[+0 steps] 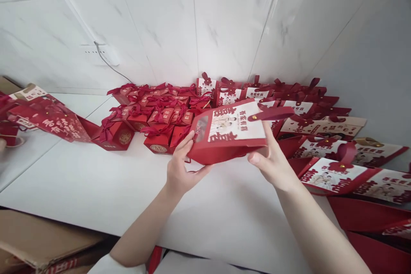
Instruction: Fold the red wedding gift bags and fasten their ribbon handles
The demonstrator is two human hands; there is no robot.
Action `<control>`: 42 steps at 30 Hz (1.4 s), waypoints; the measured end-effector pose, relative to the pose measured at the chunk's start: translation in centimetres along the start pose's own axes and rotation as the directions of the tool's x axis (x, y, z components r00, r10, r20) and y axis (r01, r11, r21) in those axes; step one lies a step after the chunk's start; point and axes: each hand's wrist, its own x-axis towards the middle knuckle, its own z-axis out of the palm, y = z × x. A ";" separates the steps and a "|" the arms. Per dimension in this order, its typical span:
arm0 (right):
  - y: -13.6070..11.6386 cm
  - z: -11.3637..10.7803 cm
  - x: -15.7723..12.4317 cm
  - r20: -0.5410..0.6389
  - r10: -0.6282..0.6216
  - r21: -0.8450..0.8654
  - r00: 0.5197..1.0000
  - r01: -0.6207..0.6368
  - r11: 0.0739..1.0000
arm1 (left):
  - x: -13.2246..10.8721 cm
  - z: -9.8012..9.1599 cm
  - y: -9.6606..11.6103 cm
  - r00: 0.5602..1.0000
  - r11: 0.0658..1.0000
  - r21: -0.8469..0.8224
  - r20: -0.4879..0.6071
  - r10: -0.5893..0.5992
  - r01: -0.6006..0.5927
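Note:
A red and white gift box (236, 126) with a small clear window, a printed couple and a ribbon loop is tilted on its side above the white table. My left hand (181, 165) grips its bottom end, thumb underneath and fingers along the window side. At the top end, near the ribbon loop, my right hand (274, 160) holds it, with some fingers hidden behind. Just behind my left hand sit small red boxes (159, 139) tied with ribbon bows. Similar upright gift boxes (330, 175) crowd the right side.
White tabletop (105, 184) lies under my arms. Red gift bags (54, 120) lean at the left, near a partly visible hand (2, 144) of another person. An open cardboard carton (41, 235) stands below the front edge. A tiled wall (160, 30) with a cable (111, 66) closes the back.

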 end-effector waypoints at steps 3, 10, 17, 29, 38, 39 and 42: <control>-0.2 0.5 -0.7 0.048 0.023 0.099 0.999 -0.028 0.995 | 0.8 -0.6 -0.1 0.945 0.912 0.270 -0.022 0.325 -0.308; -1.0 4.0 -2.1 -0.019 0.209 0.213 0.978 -0.200 0.956 | 1.0 -0.5 2.9 0.987 0.808 0.572 0.015 0.160 -0.140; -2.2 8.4 -6.1 0.196 0.141 -0.078 0.970 -0.127 0.989 | -1.6 -2.9 6.8 0.991 0.857 0.503 -0.010 0.133 -0.110; -1.3 7.5 -4.2 0.319 0.458 -0.783 0.830 -0.041 0.621 | -9.2 -2.9 7.4 0.850 0.870 0.380 0.295 -0.436 0.314; -3.0 2.9 -2.7 0.397 0.467 -0.751 0.790 -0.013 0.660 | 0.0 -5.9 8.3 0.761 0.623 0.624 0.068 -0.645 0.472; -3.2 2.3 -2.5 0.395 0.463 -0.753 0.793 -0.009 0.658 | 1.4 -6.1 8.2 0.679 0.580 0.664 0.146 -0.720 0.472; -3.7 1.0 -2.2 0.370 0.453 -0.750 0.811 -0.028 0.661 | 4.6 -6.3 7.5 0.512 0.477 0.761 0.224 -0.829 0.440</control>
